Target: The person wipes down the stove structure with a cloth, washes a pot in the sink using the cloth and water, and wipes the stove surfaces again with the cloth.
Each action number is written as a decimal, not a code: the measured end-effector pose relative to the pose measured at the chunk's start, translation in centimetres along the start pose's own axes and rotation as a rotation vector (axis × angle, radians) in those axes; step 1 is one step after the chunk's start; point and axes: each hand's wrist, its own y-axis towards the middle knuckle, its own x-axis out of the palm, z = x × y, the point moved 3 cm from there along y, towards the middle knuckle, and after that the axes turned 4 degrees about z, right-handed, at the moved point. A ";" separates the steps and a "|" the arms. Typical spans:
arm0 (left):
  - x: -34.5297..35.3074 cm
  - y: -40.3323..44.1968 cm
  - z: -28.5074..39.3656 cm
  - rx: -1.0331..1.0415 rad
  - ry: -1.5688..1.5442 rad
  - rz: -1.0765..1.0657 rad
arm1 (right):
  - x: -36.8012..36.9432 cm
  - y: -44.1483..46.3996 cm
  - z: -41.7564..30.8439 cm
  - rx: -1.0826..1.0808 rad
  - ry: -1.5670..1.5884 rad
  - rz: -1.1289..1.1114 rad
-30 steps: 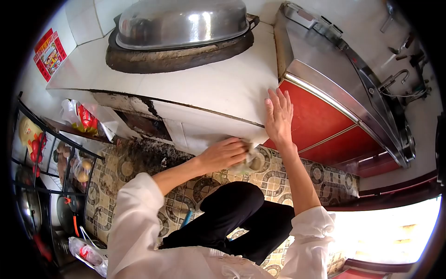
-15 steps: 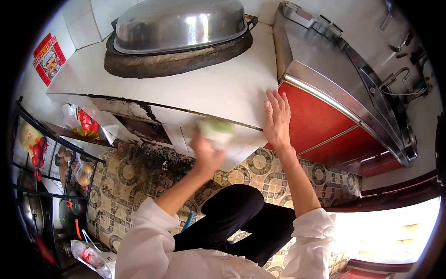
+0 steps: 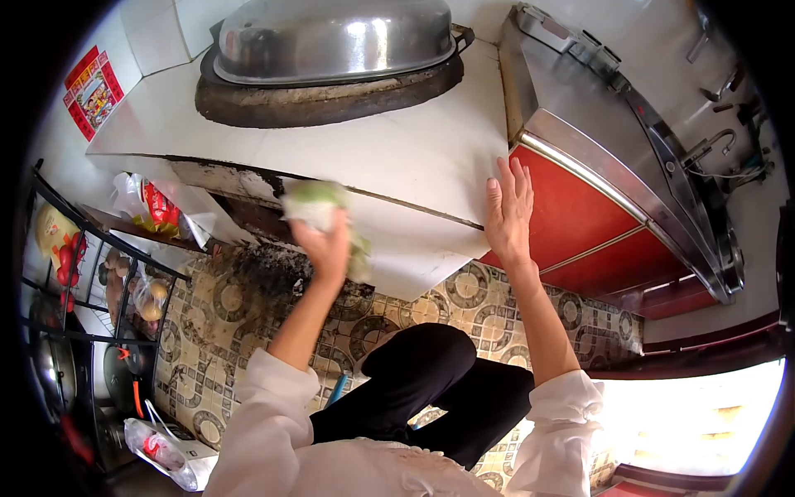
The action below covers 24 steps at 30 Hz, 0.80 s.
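My left hand [image 3: 325, 245] is closed on a green and white cloth [image 3: 315, 205], slightly blurred. The cloth lies against the white tiled front of the stove [image 3: 397, 236], just under its top edge and to the right of the sooty firebox opening. One end of the cloth hangs below my fingers. At the stove's right corner, my right hand [image 3: 509, 207] rests with its fingers stretched out, near the red cabinet door [image 3: 571, 195]. Above, a large shiny metal lid [image 3: 331, 41] covers the wok set into the stove top.
Ash and soot [image 3: 265, 269] lie on the patterned floor below the firebox. A black rack [image 3: 91, 335] with produce and pans stands on the left. To the right runs a steel counter [image 3: 580, 108] with a faucet [image 3: 712, 142]. My knees [image 3: 431, 364] are close to the stove front.
My left hand has moved left and slightly up along the stove front with the cloth. My right hand stays at the corner. The view has shifted slightly.
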 end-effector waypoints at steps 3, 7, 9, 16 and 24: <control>-2.2 3.4 0.2 0.150 0.048 0.169 | 0.1 0.4 0.0 -0.007 0.005 0.000; 1.0 -0.4 0.2 0.263 0.066 0.106 | 0.0 0.2 -0.1 -0.021 0.012 0.013; 4.7 -4.5 2.1 0.549 0.162 -0.049 | 0.2 0.3 0.1 -0.014 -0.036 0.020; 5.2 -5.7 -0.3 0.428 0.138 -0.152 | 0.0 0.2 0.6 -0.067 -0.031 -0.006; -9.4 14.1 0.1 -0.018 0.154 0.467 | 0.2 0.5 -0.6 -0.061 0.005 -0.028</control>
